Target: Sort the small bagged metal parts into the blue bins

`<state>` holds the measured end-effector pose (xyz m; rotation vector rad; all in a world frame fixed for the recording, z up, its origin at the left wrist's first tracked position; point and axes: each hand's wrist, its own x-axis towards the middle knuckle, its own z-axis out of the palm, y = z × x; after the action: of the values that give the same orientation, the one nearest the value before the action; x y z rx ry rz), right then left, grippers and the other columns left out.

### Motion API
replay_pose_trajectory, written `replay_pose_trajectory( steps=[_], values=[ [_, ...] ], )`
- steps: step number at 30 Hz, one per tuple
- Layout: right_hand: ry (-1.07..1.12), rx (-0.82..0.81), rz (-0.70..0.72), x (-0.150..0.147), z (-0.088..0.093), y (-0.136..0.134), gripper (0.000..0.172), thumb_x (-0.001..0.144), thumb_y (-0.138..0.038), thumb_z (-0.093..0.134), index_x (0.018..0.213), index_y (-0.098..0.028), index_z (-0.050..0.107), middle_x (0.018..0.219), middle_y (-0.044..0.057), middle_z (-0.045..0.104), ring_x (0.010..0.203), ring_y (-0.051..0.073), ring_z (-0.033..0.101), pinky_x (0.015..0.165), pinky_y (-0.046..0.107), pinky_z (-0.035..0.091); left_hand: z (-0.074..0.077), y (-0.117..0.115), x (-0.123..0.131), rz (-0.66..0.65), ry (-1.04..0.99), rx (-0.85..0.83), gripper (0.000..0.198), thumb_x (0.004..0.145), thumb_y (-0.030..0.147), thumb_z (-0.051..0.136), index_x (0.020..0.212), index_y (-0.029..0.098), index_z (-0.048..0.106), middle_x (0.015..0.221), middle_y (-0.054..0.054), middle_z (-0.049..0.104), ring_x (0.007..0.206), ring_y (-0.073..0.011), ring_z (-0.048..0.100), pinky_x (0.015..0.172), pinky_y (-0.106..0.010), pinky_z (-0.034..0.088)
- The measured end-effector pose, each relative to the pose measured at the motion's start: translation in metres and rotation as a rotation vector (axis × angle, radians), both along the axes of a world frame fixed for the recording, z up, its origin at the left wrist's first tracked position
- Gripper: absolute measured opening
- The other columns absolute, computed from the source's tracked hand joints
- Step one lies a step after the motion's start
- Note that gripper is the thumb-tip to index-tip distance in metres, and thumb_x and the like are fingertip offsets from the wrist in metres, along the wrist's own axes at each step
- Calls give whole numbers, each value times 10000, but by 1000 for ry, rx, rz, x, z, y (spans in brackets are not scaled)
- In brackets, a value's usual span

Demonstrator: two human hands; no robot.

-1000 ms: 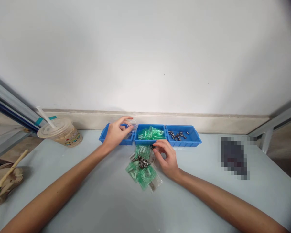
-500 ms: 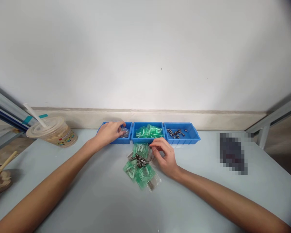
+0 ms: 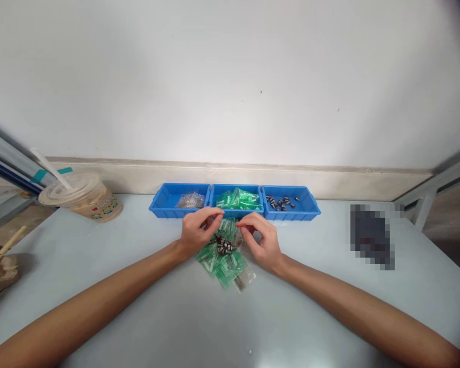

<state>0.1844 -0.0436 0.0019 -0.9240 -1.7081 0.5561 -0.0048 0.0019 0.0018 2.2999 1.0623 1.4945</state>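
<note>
Over a loose pile at a pale table (image 3: 157, 317), a person's left hand (image 3: 201, 228) is curling thumb and forefinger close together; whether anything is pinched there, I cannot tell. The right hand (image 3: 262, 241) is holding its curved fingertips near each other at the pile's right side, their grip equally unclear. Half a second ago the left hand was dipping into the left blue tray (image 3: 163, 199); now it is hovering in front, leaving clear packets (image 3: 190, 200) showing inside. The right hand is keeping its place. Between and below them, dark metal pieces (image 3: 226, 247) are lying on green packets (image 3: 230, 270). A lidded cup (image 3: 103, 205) is standing far left.
</note>
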Motion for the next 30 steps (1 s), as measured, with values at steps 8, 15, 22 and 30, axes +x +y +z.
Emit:
replay_pose_trajectory(
  steps=[8,15,22,30],
  values=[
    [-344,-165,-5,0,12,9,143,829,-111,532,808,-172,660,699,4,638,605,125,532,585,246,382,-4,2,-2,-24,20,41,118,884,205,568,887,167,680,670,5,659,482,-62,472,489,-172,394],
    [-731,-211,142,7,33,9,85,758,-178,666,682,-174,629,674,3,614,572,120,489,517,246,272,-3,2,-2,-43,37,40,137,888,211,555,882,170,685,670,5,665,487,-67,482,502,-178,408],
    [-843,-185,177,3,37,-1,64,746,-126,653,721,-180,628,726,28,648,603,145,549,503,255,269,-4,3,-2,-47,40,32,161,898,229,537,890,176,688,673,3,668,494,-75,499,515,-186,417],
    [-886,-74,270,12,52,-10,162,666,-155,726,606,-196,581,618,-9,587,485,114,487,434,267,209,-3,2,-1,-51,58,51,164,902,225,529,883,173,684,677,-4,675,496,-79,497,513,-193,410]
  ],
)
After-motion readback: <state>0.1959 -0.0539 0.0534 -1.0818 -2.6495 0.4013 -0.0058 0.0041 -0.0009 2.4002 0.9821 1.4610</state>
